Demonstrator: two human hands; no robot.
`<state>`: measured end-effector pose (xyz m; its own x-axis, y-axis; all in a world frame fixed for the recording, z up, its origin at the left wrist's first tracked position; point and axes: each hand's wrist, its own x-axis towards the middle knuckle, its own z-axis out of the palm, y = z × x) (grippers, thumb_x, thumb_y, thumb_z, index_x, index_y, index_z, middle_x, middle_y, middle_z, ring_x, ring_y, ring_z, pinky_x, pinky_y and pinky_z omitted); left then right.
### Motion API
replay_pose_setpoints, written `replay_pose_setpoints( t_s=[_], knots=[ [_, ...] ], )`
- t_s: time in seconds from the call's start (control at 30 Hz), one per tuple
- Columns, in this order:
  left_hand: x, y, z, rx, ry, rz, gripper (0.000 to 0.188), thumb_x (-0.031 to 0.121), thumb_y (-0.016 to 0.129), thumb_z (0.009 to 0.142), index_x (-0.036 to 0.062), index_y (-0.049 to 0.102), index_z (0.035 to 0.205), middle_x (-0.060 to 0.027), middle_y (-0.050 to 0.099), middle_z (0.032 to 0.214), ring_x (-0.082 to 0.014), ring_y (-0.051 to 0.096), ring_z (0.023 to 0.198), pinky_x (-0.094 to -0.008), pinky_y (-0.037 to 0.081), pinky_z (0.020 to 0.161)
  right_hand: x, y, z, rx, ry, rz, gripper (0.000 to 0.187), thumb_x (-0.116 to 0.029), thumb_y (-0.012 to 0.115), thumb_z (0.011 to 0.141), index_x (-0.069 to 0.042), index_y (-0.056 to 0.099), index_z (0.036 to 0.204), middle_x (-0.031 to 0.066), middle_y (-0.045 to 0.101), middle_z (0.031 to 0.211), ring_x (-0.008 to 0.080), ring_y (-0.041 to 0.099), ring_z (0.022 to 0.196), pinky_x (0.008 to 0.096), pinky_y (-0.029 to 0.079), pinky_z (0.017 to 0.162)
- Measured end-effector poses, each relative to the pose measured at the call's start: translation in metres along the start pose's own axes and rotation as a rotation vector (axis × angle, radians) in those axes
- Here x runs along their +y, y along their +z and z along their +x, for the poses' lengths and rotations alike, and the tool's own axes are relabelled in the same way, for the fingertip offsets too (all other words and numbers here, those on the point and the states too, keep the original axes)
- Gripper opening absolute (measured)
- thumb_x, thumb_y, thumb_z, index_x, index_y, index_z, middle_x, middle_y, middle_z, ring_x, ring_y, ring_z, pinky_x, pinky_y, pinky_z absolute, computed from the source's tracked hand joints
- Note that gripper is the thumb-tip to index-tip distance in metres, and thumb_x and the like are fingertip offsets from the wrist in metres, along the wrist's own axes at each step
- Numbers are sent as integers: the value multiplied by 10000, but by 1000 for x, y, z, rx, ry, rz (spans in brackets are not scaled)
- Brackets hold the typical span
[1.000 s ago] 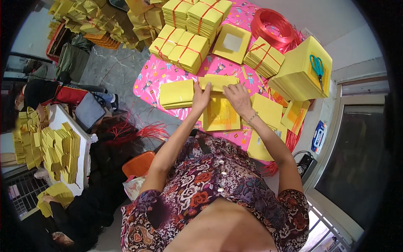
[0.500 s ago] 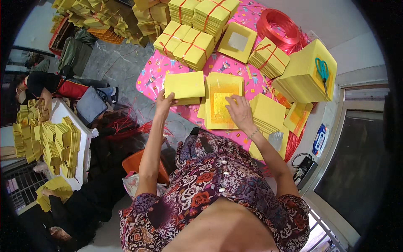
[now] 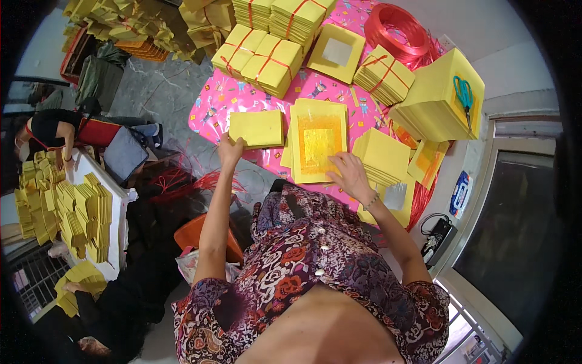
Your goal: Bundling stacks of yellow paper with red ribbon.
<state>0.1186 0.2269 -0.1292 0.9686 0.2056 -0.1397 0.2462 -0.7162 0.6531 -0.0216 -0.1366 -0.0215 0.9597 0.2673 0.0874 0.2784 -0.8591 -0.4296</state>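
Note:
A small stack of folded yellow paper (image 3: 257,128) lies on the pink patterned table cover, its layers lined up. At its lower left corner, my left hand (image 3: 231,149) is closed on the edge. To the right is a pile of flat yellow paper sheets (image 3: 321,115). The top sheet bears an orange print with a shiny gold square (image 3: 319,145) in it. My right hand (image 3: 351,176) has its fingers curled against the sheet's lower right edge, thumb and fingertips close together. Beside that hand stands a pile of yellow paper pieces (image 3: 383,154).
Red-tied yellow bundles (image 3: 271,64) stand at the back, near a red string coil (image 3: 397,30). Teal scissors (image 3: 464,97) rest on a tall paper stack (image 3: 433,103). At the left, two people work by a white table (image 3: 118,218) with folded paper.
My right hand has moved from the gold square to the sheet's lower right edge. The folded yellow paper under my left hand, askew before, now lies in line.

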Motion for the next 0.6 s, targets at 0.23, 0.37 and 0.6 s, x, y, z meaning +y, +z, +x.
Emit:
replay_pose_setpoints(
  t_s=[0.23,0.37,0.6],
  knots=[
    [44,-9,-19,93,36,335,469,270,669,790,6,574,1166,-218,617,944,-415,628,885,-492,509,796,6,-1,-10,-141,-84,24,508,-262,744,760,-50,553,1180,124,554,1154,309,522,1102,413,422,952],
    [41,-17,-10,142,241,340,390,229,684,771,39,608,1103,-189,598,920,-385,602,868,-493,495,764,12,0,-12,-135,-129,63,393,-233,741,758,-49,589,1069,130,566,1141,312,543,1082,409,456,923],
    [61,-29,-10,144,429,421,226,162,664,794,90,665,1008,-165,611,919,-356,583,848,-478,462,808,25,2,-11,-46,-232,196,139,-176,688,816,-54,648,870,74,602,933,266,591,918,381,499,777]
  ],
)
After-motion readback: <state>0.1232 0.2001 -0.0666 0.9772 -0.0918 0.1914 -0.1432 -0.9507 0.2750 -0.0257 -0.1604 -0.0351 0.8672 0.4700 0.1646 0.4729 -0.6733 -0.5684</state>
